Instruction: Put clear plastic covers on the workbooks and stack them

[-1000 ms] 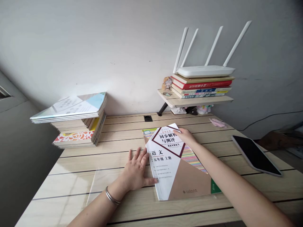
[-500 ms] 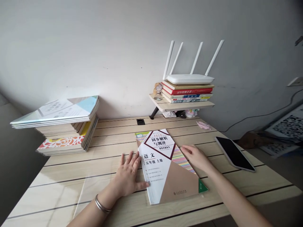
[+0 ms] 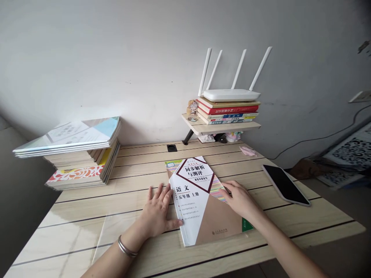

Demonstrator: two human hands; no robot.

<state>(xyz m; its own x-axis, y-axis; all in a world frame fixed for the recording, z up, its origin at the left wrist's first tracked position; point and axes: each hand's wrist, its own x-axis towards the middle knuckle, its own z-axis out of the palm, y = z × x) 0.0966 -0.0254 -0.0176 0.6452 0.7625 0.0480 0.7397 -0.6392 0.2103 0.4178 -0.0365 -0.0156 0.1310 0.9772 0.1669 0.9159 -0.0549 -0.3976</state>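
Note:
A white, brown and striped workbook (image 3: 199, 200) lies closed on the wooden desk (image 3: 130, 173), over a clear plastic sheet (image 3: 110, 231) that spreads to the left. My left hand (image 3: 159, 214) lies flat with spread fingers beside the book's spine, thumb touching its lower left edge. A metal bangle sits on that wrist. My right hand (image 3: 239, 199) rests palm down with fingers stretched on the book's right side, over the striped band.
A tall stack of workbooks (image 3: 78, 154) stands at the back left. A small shelf (image 3: 220, 125) at the back carries books and a white router (image 3: 232, 92). A dark tablet (image 3: 285, 183) lies at the desk's right edge. A pink scrap (image 3: 247, 151) lies near the shelf.
My right hand came down from the book's top right corner to its right middle edge. The left hand stayed flat beside the spine. The view shifted slightly.

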